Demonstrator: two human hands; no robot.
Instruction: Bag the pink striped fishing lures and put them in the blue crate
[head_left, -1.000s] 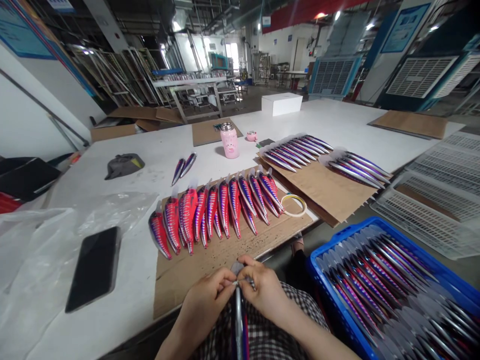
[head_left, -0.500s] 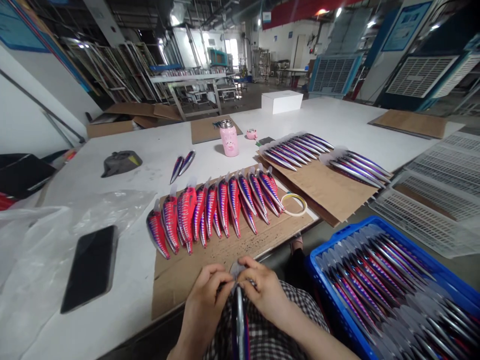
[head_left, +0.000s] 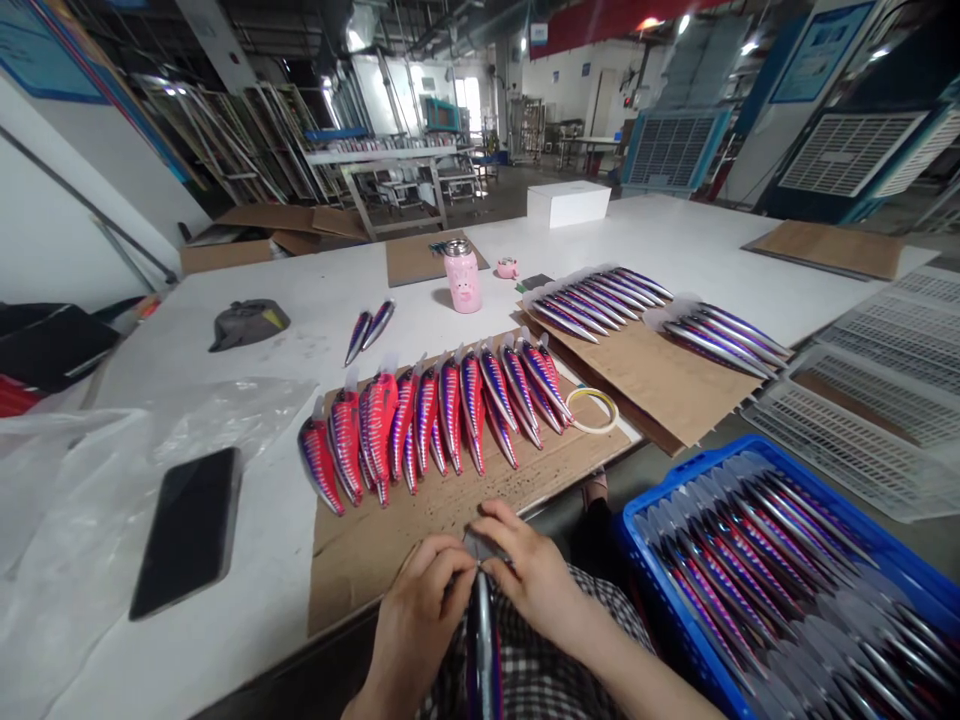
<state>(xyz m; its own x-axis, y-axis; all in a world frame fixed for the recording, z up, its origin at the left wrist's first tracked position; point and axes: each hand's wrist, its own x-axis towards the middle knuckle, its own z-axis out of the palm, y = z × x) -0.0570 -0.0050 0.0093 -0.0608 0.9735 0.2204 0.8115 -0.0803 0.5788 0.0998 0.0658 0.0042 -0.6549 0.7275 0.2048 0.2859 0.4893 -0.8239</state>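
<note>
Over the checked cloth on my lap, a fishing lure (head_left: 484,650) with a silver belly and purple-red sides points its front end away from me. My left hand (head_left: 431,600) pinches at that front end, fingers curled together. From the other side, the thumb and fingers of my right hand (head_left: 529,575) close on the same end, by the clear lip (head_left: 480,545). What lies exactly between the fingertips is too small to make out. Just beyond my hands, a row of red and purple lures (head_left: 427,415) rests on a cardboard sheet (head_left: 352,570).
At my right stands a blue crate (head_left: 637,550) of lipped lures. More lures (head_left: 600,300) lie on brown cardboard (head_left: 660,385) farther back, near a tape roll (head_left: 592,410). A phone (head_left: 187,530), plastic sheeting (head_left: 67,520) and a pink bottle (head_left: 463,280) are on the table.
My right hand's fingers have lifted and spread slightly around the lip. The lure stays in nearly the same place, and the whole view has shifted a little.
</note>
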